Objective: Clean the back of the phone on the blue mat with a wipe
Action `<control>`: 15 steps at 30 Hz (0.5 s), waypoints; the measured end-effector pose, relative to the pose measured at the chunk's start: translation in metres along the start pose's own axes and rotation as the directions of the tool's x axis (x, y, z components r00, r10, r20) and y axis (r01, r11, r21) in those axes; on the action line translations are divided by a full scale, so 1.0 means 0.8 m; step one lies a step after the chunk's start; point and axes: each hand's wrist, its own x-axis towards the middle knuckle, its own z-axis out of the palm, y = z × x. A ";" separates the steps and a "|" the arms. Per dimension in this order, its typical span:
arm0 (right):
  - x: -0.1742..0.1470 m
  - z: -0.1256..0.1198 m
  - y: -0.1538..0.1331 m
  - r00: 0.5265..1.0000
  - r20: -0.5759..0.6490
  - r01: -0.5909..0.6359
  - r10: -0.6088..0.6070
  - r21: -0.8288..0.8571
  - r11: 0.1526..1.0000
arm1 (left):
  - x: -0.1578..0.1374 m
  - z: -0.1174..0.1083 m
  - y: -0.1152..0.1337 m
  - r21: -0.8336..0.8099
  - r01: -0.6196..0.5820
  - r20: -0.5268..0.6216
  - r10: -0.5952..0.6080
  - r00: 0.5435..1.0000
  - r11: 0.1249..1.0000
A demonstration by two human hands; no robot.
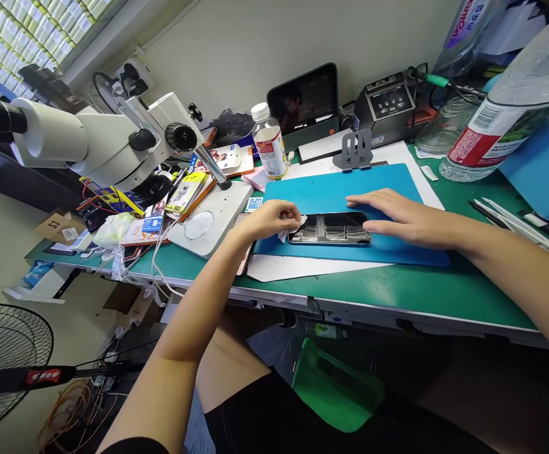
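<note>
A smartphone (330,228) with a dark, glossy, reflective face lies flat on a blue work mat (331,189). At its left end my left hand (274,219) pinches a crumpled white tissue (284,234) against the phone's edge. My right hand (397,217) is at the other end, fingers stretched out and apart, the thumb close to or touching the phone's right edge. Nothing is held in it. Another flat phone-like device (245,261) lies partly hidden beneath my left wrist.
A microscope (99,139) with its white base (208,217) stands at the left. Behind the mat are a drink bottle (269,148), a dark screen device (305,101) and a metal stand (356,150). A large water bottle (506,120) and pen-like tools (520,224) are at the right.
</note>
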 end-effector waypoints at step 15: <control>0.000 0.003 0.003 1.000 0.001 -0.013 0.013 -0.028 1.000 | 0.009 -0.016 0.005 0.225 0.036 0.183 -0.078 0.980 0.974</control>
